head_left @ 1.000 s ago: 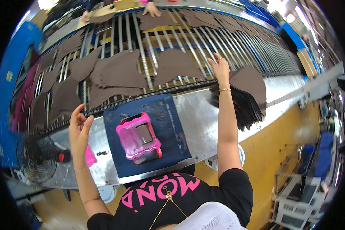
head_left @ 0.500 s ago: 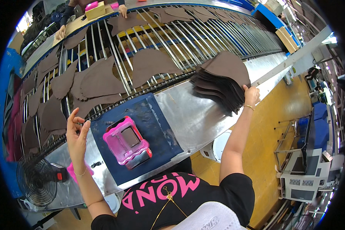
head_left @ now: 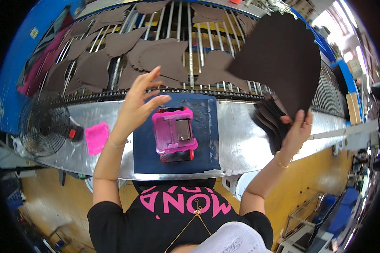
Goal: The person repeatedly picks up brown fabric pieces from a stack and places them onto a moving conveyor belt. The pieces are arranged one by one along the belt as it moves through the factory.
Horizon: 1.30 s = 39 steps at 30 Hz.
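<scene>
My right hand pinches a large dark brown cut piece by its lower corner. Rounded at the far end, the piece is raised and hangs over the conveyor's edge. Below it a stack of similar pieces lies on the metal table, partly hidden by the raised piece and my hand. My left hand is in the air with fingers spread, holding nothing. To its right, a pink wavy-edged tray with a grey block in it rests on red-and-black objects, on a dark blue mat.
Beyond the table runs a conveyor of metal bars, with several brown cut pieces spread over it. At the left stand a black wire fan and a small pink tray. White buckets sit under the table's near edge.
My right hand has lifted a brown piece off the stack. My left hand is now nearer the pink tray, with fingers more spread. The whole view has turned.
</scene>
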Available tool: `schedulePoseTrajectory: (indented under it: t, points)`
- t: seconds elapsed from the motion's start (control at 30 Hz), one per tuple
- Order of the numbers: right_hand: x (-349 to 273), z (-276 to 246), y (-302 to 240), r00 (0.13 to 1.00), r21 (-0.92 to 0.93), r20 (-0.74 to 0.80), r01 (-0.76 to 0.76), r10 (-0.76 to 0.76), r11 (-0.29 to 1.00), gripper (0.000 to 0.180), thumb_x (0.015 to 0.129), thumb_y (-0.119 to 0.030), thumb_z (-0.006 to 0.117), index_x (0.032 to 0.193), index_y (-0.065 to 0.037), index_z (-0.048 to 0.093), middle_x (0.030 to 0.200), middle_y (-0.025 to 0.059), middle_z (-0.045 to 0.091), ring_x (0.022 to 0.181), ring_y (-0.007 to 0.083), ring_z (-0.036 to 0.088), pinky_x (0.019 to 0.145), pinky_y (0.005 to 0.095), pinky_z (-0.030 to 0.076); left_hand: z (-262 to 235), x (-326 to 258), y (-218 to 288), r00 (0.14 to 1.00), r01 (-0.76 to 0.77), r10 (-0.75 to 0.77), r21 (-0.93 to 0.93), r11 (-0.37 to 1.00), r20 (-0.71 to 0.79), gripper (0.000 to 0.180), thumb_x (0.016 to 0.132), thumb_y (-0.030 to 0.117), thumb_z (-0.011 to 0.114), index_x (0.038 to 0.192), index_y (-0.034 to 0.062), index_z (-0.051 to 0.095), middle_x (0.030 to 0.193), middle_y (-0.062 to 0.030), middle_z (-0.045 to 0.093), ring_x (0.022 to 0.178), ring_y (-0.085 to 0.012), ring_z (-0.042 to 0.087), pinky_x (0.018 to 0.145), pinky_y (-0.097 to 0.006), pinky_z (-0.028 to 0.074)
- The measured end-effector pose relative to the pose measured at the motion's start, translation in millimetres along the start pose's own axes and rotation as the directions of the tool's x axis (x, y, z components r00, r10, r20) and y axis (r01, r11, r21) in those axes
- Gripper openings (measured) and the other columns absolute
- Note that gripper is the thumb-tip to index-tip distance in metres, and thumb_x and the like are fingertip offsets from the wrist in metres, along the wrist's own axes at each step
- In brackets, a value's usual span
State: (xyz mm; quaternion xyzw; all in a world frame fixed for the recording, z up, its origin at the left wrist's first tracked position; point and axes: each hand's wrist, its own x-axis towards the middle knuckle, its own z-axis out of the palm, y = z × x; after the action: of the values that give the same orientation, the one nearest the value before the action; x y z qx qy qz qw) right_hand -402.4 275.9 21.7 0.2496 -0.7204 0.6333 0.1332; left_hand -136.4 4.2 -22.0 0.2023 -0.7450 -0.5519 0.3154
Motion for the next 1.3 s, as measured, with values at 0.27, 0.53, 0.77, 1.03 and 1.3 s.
schedulePoseTrajectory:
  t: [0.27, 0.53, 0.77, 1.03, 1.3]
  points:
    - [-93, 109, 1, 0.879, 0.450, 0.469, -0.155, -0.085, 0.880, 0.017, 0.092, -0.006, 0.058, 0.107, 0.002, 0.056, 0.095, 0.0082, 0.065, 0.079, 0.0149, 0.065, 0.068, 0.0228, 0.050, -59, -16, 23, 0.980, 0.179, -0.193, -0.237, 0.955, -0.039, 0.017, 0.093, 0.016, 0.057, 0.093, -0.0011, 0.053, 0.072, -0.0055, 0.059, 0.061, -0.0206, 0.068, 0.049, -0.024, 0.053]
    - [-124, 140, -6, 0.637, 0.226, 0.743, 0.047, -0.204, 0.973, 0.018, 0.071, -0.004, 0.076, 0.087, -0.005, 0.068, 0.086, 0.0089, 0.068, 0.079, 0.0233, 0.063, 0.079, 0.0311, 0.046, -124, -70, 37, 0.920, 0.054, 0.034, 0.213, 0.975, -0.390, 0.008, 0.085, 0.006, 0.066, 0.088, -0.0005, 0.064, 0.063, -0.0012, 0.059, 0.053, -0.0061, 0.057, 0.046, -0.018, 0.040]
    - [-105, 115, 6, 0.588, 0.159, 0.746, 0.298, -0.313, 0.941, 0.014, 0.068, -0.003, 0.076, 0.079, -0.006, 0.070, 0.079, 0.0076, 0.068, 0.076, 0.0262, 0.060, 0.083, 0.0361, 0.041, -118, -82, 18, 0.988, 0.133, -0.107, 0.259, 0.957, -0.112, 0.008, 0.084, 0.001, 0.063, 0.085, -0.0064, 0.060, 0.071, -0.0031, 0.058, 0.055, -0.0083, 0.061, 0.048, -0.019, 0.044]
    - [-97, 35, 79, 0.716, -0.080, 0.694, 0.177, -0.073, 0.981, 0.018, 0.074, 0.002, 0.073, 0.091, -0.002, 0.070, 0.091, 0.0075, 0.070, 0.082, 0.0196, 0.063, 0.076, 0.0290, 0.047, -37, -40, 7, 0.956, 0.041, -0.138, 0.347, 0.937, 0.260, 0.005, 0.081, 0.000, 0.063, 0.084, -0.0043, 0.063, 0.070, -0.0073, 0.057, 0.055, -0.0160, 0.064, 0.048, -0.026, 0.048]
    - [-45, -79, 60, 0.736, -0.442, 0.614, 0.024, 0.283, 0.896, 0.021, 0.076, -0.005, 0.073, 0.096, 0.000, 0.067, 0.085, 0.0060, 0.067, 0.078, 0.0153, 0.057, 0.076, 0.0286, 0.044, 40, -2, 2, 0.797, -0.483, 0.216, 0.379, 0.789, 0.565, 0.013, 0.076, 0.017, 0.067, 0.073, 0.0054, 0.065, 0.076, -0.0095, 0.052, 0.067, -0.0286, 0.059, 0.058, -0.041, 0.046]
